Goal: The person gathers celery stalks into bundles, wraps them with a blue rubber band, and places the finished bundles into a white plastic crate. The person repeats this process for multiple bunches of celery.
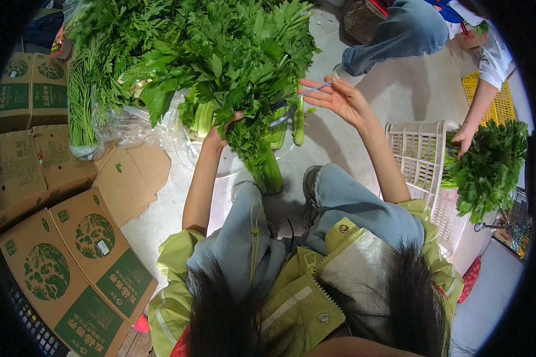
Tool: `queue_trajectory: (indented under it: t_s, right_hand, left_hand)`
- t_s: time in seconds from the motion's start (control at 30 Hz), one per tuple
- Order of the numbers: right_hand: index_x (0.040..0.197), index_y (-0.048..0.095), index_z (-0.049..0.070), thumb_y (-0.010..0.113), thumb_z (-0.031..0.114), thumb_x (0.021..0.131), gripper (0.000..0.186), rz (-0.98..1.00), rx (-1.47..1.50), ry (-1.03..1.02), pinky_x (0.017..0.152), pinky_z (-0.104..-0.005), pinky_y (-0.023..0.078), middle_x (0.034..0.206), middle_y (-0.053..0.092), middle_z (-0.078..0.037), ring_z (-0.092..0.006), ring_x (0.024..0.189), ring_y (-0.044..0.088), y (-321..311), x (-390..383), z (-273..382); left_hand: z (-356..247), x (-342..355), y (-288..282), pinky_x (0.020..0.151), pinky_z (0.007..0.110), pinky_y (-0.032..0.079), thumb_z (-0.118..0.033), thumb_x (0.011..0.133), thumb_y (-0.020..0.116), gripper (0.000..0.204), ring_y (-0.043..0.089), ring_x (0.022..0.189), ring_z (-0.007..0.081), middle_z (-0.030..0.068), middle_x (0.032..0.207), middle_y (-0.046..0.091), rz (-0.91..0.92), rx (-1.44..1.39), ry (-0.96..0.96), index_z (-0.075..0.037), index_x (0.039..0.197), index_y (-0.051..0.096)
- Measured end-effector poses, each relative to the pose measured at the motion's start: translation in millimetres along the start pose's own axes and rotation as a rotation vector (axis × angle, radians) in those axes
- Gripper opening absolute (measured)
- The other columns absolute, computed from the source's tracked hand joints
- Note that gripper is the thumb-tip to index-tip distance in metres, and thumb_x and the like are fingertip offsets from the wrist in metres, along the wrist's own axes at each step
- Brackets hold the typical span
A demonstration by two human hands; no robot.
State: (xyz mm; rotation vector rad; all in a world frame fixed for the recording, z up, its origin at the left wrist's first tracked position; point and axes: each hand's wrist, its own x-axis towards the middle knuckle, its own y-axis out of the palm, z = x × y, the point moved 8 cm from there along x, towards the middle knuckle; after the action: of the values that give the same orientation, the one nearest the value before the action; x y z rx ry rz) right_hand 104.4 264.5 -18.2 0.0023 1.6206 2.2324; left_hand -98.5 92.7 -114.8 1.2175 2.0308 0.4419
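My left hand point(223, 131) is closed round a leafy celery bunch point(248, 141), whose pale stalk ends point down toward my feet. Leaves hide part of those fingers. To the right of the bunch, my right hand point(346, 102) pinches a thin bluish-grey tie point(317, 90) between thumb and forefinger, the other fingers stretched out. A dark grey strip point(283, 117) curves beside the held stalks; whether it joins the tie is hidden. Behind the bunch lies a big heap of celery point(232, 47), with cut stalks point(203, 118) facing me.
Long green beans point(83, 95) and clear plastic point(140, 128) lie at the left, beside printed cardboard boxes point(71, 262). A white crate point(417, 149) stands at right, where another person's hand point(463, 141) holds celery point(494, 166). Behind it is a yellow crate point(497, 98).
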Motion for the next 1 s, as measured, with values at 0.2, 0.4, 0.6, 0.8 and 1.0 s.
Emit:
queue_trajectory:
  t_s: [0.2,0.4,0.6,0.8,1.0]
  right_hand:
    - [0.106,0.054,0.001,0.041,0.020,0.100,0.024,-0.016,-0.016,-0.018,0.108,-0.0595,0.031,0.143,0.024,-0.037,-0.0517,0.131,0.030,-9,-18,10]
    - [0.106,0.049,0.009,0.042,0.024,0.101,0.017,0.087,-0.201,-0.007,0.108,-0.0530,0.034,0.143,0.026,-0.036,-0.0480,0.131,0.034,21,-18,4]
    - [0.105,0.044,0.014,0.040,0.026,0.102,0.013,0.078,-0.442,-0.032,0.106,-0.0456,0.039,0.138,0.032,-0.038,-0.0433,0.127,0.043,37,-12,13]
    - [0.106,0.048,0.015,0.038,0.028,0.102,0.017,0.079,-0.222,-0.030,0.105,-0.0503,0.039,0.137,0.032,-0.040,-0.0477,0.126,0.041,37,-15,14]
    - [0.107,0.050,0.014,0.036,0.029,0.102,0.021,0.079,-0.189,-0.034,0.104,-0.0548,0.040,0.138,0.029,-0.040,-0.0538,0.127,0.035,36,-14,12]
  left_hand:
    - [3,0,-13,0.082,0.034,0.056,-0.008,0.081,0.068,0.033,0.064,0.094,0.0217,0.0102,0.105,0.064,-0.018,-0.004,-0.011,-0.002,0.112,0.059]
    - [2,1,-18,0.082,0.034,0.056,-0.008,0.081,0.068,0.033,0.064,0.094,0.0216,0.0102,0.105,0.064,-0.024,-0.007,-0.013,-0.002,0.112,0.059]
    - [4,3,-17,0.082,0.035,0.056,-0.008,0.081,0.068,0.033,0.064,0.094,0.0215,0.0102,0.105,0.064,-0.021,-0.005,-0.021,-0.002,0.112,0.059]
    - [4,3,-18,0.082,0.035,0.056,-0.009,0.081,0.068,0.034,0.064,0.094,0.0214,0.0102,0.105,0.064,-0.020,-0.008,-0.023,-0.003,0.112,0.059]
    - [4,4,-20,0.082,0.035,0.056,-0.009,0.081,0.069,0.034,0.064,0.094,0.0213,0.0102,0.105,0.064,-0.022,-0.009,-0.021,-0.003,0.112,0.058]
